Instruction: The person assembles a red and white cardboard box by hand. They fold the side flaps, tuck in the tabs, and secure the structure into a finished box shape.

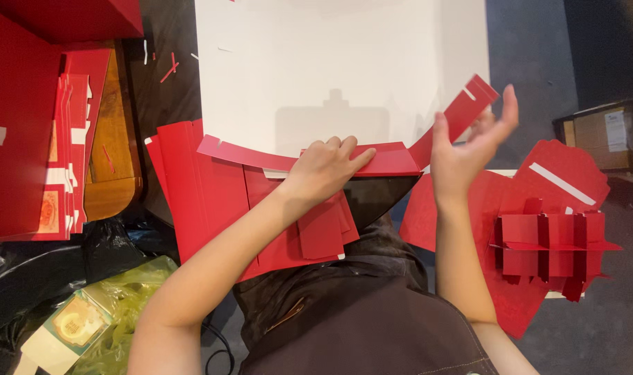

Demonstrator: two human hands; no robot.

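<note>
Left hand (325, 167) pressed flat on long red card strip (372, 161) at frame centre, right hand (469, 142) spread open beside strip's raised end, white counter (330, 62) above, folded red lattice insert (549, 246) lower right

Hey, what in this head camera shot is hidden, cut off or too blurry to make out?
- Right hand: blurred, so how its fingers meet the red card strip is unclear.
- Red strip under the left hand: the hand covers the part it presses.
- Flat red card on the lap: the left forearm hides its middle.
- Red card stack: cut off by the left edge.
- Folded red divider: its underside and the sheet below are hidden.
</note>
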